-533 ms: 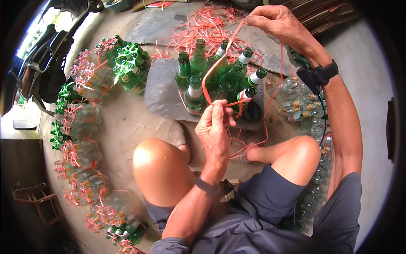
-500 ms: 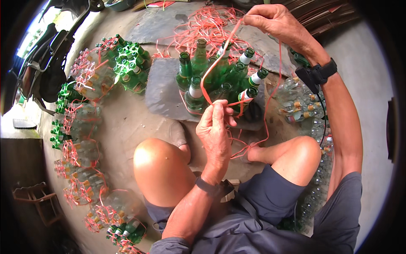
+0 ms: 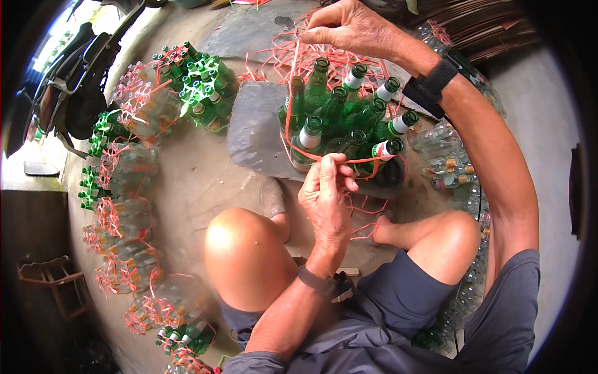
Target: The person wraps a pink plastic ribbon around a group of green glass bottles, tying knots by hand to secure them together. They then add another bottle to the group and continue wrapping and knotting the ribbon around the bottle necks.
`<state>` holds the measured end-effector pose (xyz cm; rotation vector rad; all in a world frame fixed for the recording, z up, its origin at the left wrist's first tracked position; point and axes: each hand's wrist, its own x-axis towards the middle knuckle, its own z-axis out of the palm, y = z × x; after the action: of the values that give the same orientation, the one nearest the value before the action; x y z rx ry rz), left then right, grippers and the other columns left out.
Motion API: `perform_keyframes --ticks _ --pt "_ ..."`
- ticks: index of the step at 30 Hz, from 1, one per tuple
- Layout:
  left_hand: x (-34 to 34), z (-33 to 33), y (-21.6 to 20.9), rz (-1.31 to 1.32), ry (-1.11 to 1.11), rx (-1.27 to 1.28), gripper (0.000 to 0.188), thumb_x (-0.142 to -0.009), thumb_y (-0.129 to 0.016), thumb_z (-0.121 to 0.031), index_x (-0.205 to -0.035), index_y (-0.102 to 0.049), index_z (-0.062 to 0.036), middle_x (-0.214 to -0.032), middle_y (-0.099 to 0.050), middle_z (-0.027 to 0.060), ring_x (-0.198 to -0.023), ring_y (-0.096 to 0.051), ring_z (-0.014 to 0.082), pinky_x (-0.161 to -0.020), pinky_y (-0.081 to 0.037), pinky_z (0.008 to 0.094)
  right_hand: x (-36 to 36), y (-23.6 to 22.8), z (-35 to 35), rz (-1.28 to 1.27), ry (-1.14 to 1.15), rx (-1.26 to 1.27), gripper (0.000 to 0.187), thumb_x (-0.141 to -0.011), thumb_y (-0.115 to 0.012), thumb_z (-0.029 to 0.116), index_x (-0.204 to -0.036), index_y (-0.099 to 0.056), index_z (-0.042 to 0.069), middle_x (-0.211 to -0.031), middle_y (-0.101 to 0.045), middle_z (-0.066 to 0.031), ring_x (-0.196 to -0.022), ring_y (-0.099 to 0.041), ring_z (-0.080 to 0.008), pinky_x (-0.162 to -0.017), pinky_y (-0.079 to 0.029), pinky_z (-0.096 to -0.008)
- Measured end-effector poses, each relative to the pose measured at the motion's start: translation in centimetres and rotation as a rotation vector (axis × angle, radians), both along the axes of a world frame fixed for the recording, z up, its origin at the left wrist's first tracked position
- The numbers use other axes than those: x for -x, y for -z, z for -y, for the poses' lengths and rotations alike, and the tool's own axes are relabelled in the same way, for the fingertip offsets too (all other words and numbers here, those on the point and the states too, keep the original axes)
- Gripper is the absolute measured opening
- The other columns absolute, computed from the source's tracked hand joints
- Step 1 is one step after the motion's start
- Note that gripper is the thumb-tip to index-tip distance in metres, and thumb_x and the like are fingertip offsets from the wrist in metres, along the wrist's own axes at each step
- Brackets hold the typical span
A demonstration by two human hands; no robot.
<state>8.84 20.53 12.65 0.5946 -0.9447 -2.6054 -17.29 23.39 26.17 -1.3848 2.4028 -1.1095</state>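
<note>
A cluster of green glass bottles (image 3: 336, 106) stands upright on a grey slab (image 3: 255, 134) in front of me. Red plastic strap (image 3: 367, 160) runs along the near side of the cluster. My left hand (image 3: 327, 190) pinches this strap between thumb and fingers at the near edge of the bottles. Beyond the bottles my right hand (image 3: 349, 28) is raised, its fingertips closed on the same strap. From there the strap drops past the left side of the cluster toward my left hand. Several bottle necks have white labels.
A tangled heap of red strap (image 3: 280, 53) lies behind the slab. Bundled green bottles (image 3: 208, 87) and strapped clear bottles (image 3: 131, 218) line the left side. More clear bottles (image 3: 448, 162) stand at the right. A small wooden stool (image 3: 56, 283) is at the far left, below a motorbike (image 3: 75, 81).
My right hand has moved left, carrying the strap over to the left side of the cluster. The left hand keeps its pinch. The whole view has shifted slightly.
</note>
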Motion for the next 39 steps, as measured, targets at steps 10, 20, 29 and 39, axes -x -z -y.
perform_keyframes --ticks 10,20,29,39 --pt "0.5 0.2 0.2 0.019 -0.019 -0.011 0.028 -0.110 -0.058 -0.025 -0.113 -0.068 0.0000 -0.090 -0.066 0.0063 -0.072 -0.060 0.0143 -0.067 -0.051 0.0274 4.0 4.3 1.6 -0.083 -0.049 -0.278 0.030 -0.092 -0.076 0.034 -0.093 -0.078 0.003 -0.072 -0.070 -0.0050 -0.068 -0.061 -0.0141 -0.064 -0.049 -0.0364" --pt "1.0 0.3 0.0 0.030 -0.013 -0.048 0.026 -0.110 -0.057 -0.025 -0.109 -0.067 -0.0012 -0.090 -0.064 0.0052 -0.072 -0.058 0.0129 -0.066 -0.048 0.0260 5.9 6.1 1.0 0.058 -0.057 -0.369 0.027 -0.091 -0.076 0.028 -0.091 -0.079 0.001 -0.071 -0.066 0.0023 -0.067 -0.054 -0.0077 -0.059 -0.042 -0.0327" --pt "1.7 0.7 -0.2 0.039 -0.024 -0.038 0.028 -0.110 -0.058 -0.025 -0.105 -0.071 0.0002 -0.083 -0.065 0.0024 -0.066 -0.057 0.0086 -0.061 -0.047 0.0222 5.2 6.1 -1.4 0.084 -0.011 -0.384 0.028 -0.090 -0.070 0.025 -0.076 -0.070 0.001 -0.062 -0.048 0.0058 -0.059 -0.042 -0.0073 -0.053 -0.035 -0.0329" --pt "2.0 0.9 0.0 0.047 0.005 0.096 0.025 -0.110 -0.058 -0.023 -0.108 -0.070 -0.0005 -0.085 -0.065 0.0023 -0.067 -0.057 0.0089 -0.061 -0.046 0.0218 7.2 7.0 -4.7 0.104 -0.135 -0.422 0.037 -0.096 -0.069 0.033 -0.077 -0.066 0.001 -0.062 -0.046 0.0050 -0.061 -0.042 -0.0077 -0.055 -0.035 -0.0338"
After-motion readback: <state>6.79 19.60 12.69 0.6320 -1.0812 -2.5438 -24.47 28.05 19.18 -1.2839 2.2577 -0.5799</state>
